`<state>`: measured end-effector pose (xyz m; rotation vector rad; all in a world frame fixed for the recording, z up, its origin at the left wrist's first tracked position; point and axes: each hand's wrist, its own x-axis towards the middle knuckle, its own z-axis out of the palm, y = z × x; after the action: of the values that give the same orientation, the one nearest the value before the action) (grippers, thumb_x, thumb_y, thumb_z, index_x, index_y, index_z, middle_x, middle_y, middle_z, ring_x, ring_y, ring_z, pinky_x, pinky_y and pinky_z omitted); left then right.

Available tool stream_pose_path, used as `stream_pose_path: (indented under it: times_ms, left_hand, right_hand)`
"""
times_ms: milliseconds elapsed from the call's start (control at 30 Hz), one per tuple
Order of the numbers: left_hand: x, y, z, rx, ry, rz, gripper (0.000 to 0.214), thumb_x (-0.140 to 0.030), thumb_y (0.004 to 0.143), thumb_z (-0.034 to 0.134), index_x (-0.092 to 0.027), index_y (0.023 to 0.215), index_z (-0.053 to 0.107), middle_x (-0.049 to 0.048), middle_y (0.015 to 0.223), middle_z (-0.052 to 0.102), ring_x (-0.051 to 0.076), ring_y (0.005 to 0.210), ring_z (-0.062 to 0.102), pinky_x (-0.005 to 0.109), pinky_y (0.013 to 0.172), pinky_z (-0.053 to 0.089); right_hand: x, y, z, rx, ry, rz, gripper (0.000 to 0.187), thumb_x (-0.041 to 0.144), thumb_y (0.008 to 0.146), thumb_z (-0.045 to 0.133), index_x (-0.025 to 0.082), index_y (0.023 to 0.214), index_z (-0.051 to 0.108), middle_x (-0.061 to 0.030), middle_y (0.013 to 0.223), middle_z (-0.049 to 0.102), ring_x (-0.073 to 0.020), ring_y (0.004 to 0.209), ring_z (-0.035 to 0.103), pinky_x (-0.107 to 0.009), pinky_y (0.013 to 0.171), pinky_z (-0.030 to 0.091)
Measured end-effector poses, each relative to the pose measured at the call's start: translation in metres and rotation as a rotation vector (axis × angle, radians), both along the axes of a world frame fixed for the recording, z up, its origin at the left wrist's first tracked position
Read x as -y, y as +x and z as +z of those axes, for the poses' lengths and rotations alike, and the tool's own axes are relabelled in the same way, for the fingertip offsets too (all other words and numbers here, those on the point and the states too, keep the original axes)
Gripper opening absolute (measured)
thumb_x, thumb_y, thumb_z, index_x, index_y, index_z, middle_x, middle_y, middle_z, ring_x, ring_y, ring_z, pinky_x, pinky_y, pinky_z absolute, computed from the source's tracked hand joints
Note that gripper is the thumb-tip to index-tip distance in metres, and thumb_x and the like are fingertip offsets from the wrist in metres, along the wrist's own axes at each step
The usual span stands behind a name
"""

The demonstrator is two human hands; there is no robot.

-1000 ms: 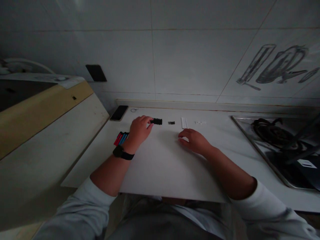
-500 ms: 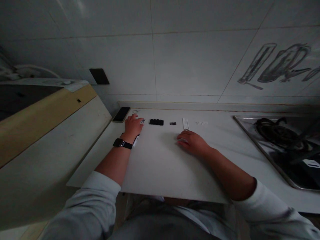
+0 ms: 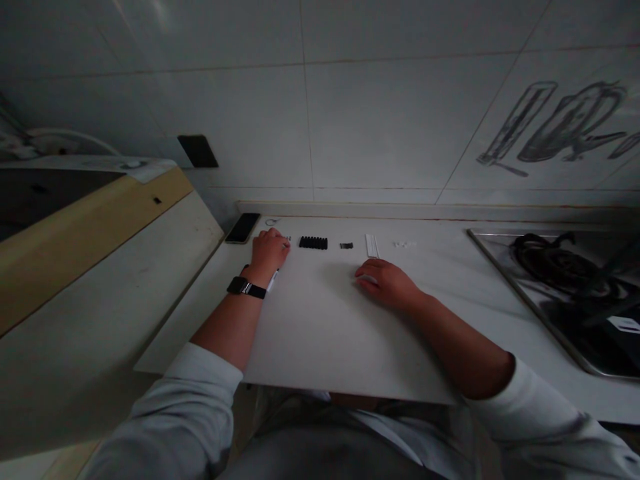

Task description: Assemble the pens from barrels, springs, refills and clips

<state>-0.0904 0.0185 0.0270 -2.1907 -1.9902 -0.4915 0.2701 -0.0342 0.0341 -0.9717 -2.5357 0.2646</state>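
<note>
The left hand (image 3: 269, 250) is set down near the far left of the worktop (image 3: 320, 333), knuckles up and fingers curled. Its fingertips are just beside a small piece (image 3: 287, 238); whether that piece is pinched or only touched cannot be told. A watch (image 3: 246, 288) is worn on this wrist, and a white object (image 3: 273, 280) is partly hidden under the wrist.

The right hand (image 3: 387, 283) is laid palm down near the middle of the worktop, fingers loosely bent. Whether anything is held beneath it cannot be told.

A line of things is set out along the far edge, close to the wall. After the small piece come a black ridged bar (image 3: 313, 243), a black bit (image 3: 346, 246), a white strip (image 3: 371, 245) and some pale bits (image 3: 404, 245), each apart from the next. A phone (image 3: 243, 227) is placed at the far left corner, just beyond the left hand.

Open surface is left between the hands and towards the near edge. The left edge is found close beside the left forearm, and the room to the right is bounded by a hob (image 3: 565, 280).
</note>
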Motion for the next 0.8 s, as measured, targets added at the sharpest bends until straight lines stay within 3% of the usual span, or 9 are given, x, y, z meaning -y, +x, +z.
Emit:
stream_pose_path:
  times_ms: [200,400,600,800]
  left_hand:
    - [0.007,0.005,0.008,-0.043,-0.048,-0.056,0.009,-0.028,0.087,0.071,-0.024,0.089,0.079,0.0106,0.102,0.070,0.028,0.098,0.063,0.040,0.086,0.048]
    - [0.020,0.022,0.024,0.171,0.024,-0.221,0.010,-0.028,0.095,0.064,-0.023,0.097,0.072,0.0053,0.097,0.074,0.022,0.093,0.067,0.034,0.083,0.049]
    - [0.029,0.031,0.027,0.204,0.027,-0.227,0.011,-0.032,0.096,0.065,-0.023,0.095,0.070,0.0051,0.093,0.075,0.023,0.089,0.067,0.034,0.077,0.047]
    - [0.027,0.025,0.022,0.178,0.037,-0.184,0.012,-0.035,0.096,0.066,-0.024,0.094,0.070,0.0051,0.093,0.076,0.024,0.086,0.068,0.034,0.072,0.046]
  right_hand:
    - [-0.007,-0.002,0.008,-0.029,0.049,-0.047,0.024,0.027,0.101,0.053,0.022,0.110,0.074,-0.0098,0.111,0.074,-0.0237,0.105,0.067,-0.038,0.096,0.052]
    - [-0.040,-0.025,0.020,0.125,0.149,-0.067,0.030,0.034,0.102,0.054,0.018,0.119,0.074,-0.0130,0.119,0.072,-0.0262,0.111,0.064,-0.042,0.105,0.047]
    - [-0.084,-0.059,0.008,0.309,0.153,-0.123,0.039,0.029,0.098,0.059,0.020,0.135,0.067,-0.0142,0.133,0.065,-0.0286,0.118,0.060,-0.042,0.101,0.049]
    - [-0.096,-0.075,-0.004,0.390,0.147,-0.167,0.043,0.028,0.101,0.053,0.030,0.143,0.062,-0.0121,0.142,0.059,-0.0322,0.125,0.054,-0.042,0.096,0.050]
